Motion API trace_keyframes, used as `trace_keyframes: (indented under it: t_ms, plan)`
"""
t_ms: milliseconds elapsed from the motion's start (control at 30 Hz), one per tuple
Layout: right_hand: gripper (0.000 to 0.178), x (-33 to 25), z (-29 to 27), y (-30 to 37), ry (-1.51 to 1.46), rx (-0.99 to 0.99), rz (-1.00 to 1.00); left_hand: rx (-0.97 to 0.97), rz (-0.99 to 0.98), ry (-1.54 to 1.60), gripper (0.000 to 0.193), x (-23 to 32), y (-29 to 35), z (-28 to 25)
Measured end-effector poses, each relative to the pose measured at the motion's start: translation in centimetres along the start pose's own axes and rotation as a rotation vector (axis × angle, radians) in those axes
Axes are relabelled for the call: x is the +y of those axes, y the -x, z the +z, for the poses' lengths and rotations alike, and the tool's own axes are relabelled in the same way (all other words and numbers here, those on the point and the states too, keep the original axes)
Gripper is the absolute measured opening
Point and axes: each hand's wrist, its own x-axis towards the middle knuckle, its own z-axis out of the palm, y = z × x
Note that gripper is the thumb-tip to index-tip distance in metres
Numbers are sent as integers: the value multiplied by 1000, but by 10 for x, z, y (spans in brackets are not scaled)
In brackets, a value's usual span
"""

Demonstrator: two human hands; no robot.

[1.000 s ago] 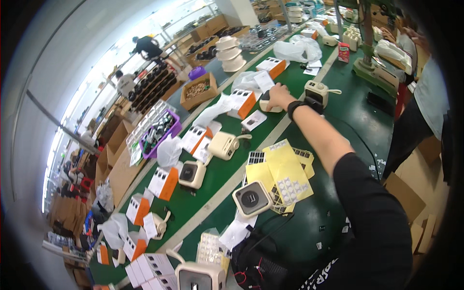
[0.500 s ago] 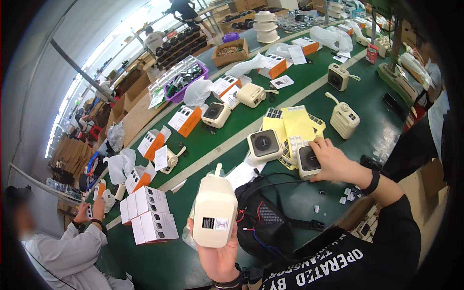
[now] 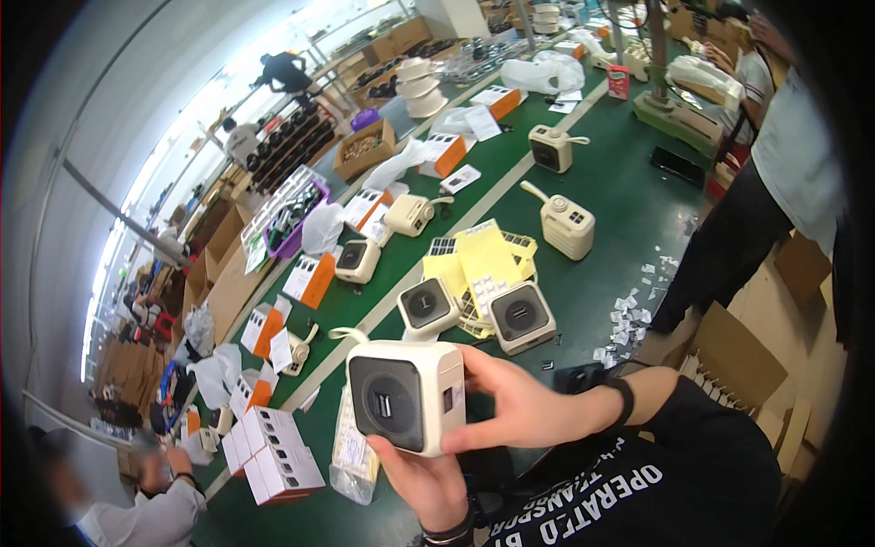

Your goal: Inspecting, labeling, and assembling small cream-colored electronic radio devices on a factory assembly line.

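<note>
A cream portable speaker [image 3: 398, 394] with a dark square grille and a strap loop is held up at the lower middle. My left hand [image 3: 427, 483] cups it from below, the thumb at its lower front edge. My right hand [image 3: 510, 406] grips its right side, fingers partly hidden behind it. Just beyond stand two similar speakers, one on the left [image 3: 427, 304] and one on the right [image 3: 523, 317]. Yellow sticker sheets [image 3: 481, 255] lie behind them. A plastic-wrapped pack [image 3: 352, 448] rests left of my left hand.
White boxes [image 3: 278, 456] are stacked at the lower left beside a co-worker. Orange-and-white boxes [image 3: 310, 279] line the green table [image 3: 629, 196]. Another cream speaker [image 3: 567, 226] stands farther right. Small white scraps [image 3: 629, 319] lie along the right edge, where a person stands.
The held speaker has turned from its labelled side to its grille side. My right hand has left the speaker by the yellow sheets and joined my left on the held one. The view has shifted right.
</note>
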Motion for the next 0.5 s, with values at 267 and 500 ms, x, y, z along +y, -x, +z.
trace_keyframes:
  t_ms: [267, 500]
  plan:
    - [56, 22, 5, 6, 1140, 178, -877, -319, -125, -77, 71, 12, 11, -18]
    - [61, -2, 2, 21, 758, -76, -698, -262, -139, -243, 76, 17, 7, -32]
